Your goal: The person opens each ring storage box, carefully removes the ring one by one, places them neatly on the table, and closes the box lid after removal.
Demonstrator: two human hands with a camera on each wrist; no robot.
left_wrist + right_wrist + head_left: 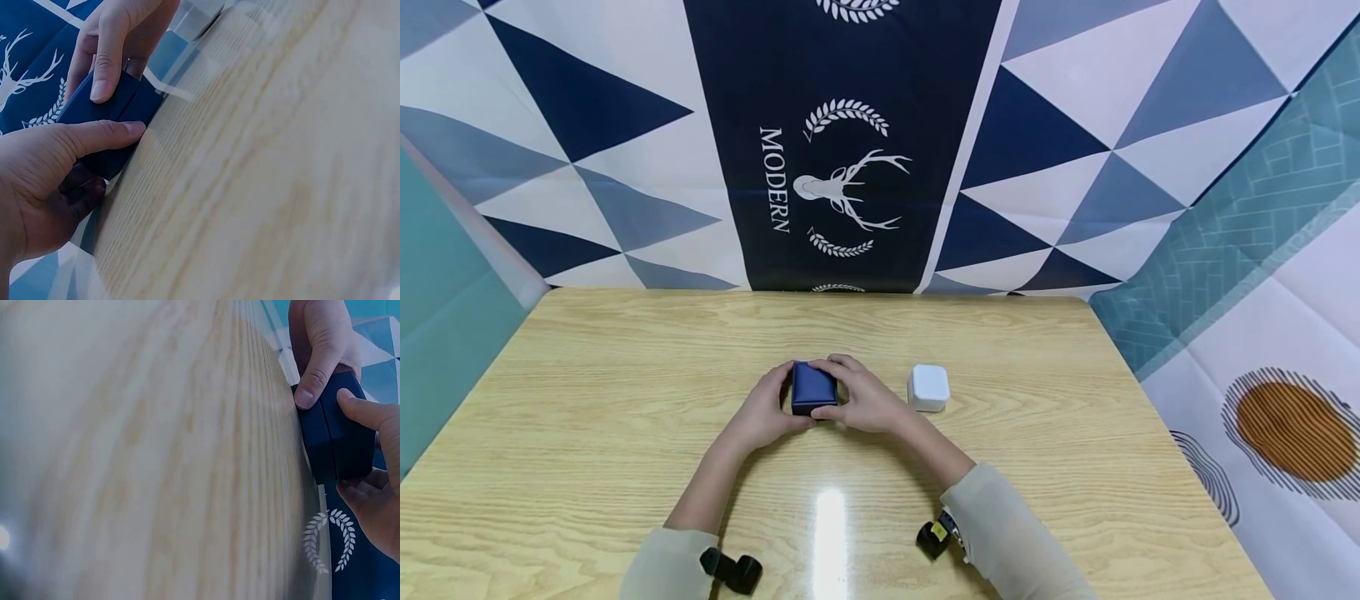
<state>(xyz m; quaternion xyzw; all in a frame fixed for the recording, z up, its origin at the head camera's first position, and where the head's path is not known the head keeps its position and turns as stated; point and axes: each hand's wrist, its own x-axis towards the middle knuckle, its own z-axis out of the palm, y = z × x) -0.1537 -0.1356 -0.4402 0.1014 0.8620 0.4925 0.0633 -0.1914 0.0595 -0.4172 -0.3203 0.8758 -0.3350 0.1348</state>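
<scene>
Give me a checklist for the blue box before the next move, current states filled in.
1. Left hand steadying the blue box: ok, thumb on the base.
2. Right hand on the lid: ok, thumb on its front face.
3. Lid closed: ok, only a thin seam shows between lid and base.
4. Contents known: not ok, the closed lid hides the inside.
5. Base flat on the table: cannot tell, underside hidden.
6. White box clear of the right wrist: cannot tell, they look very close in the head view.
</scene>
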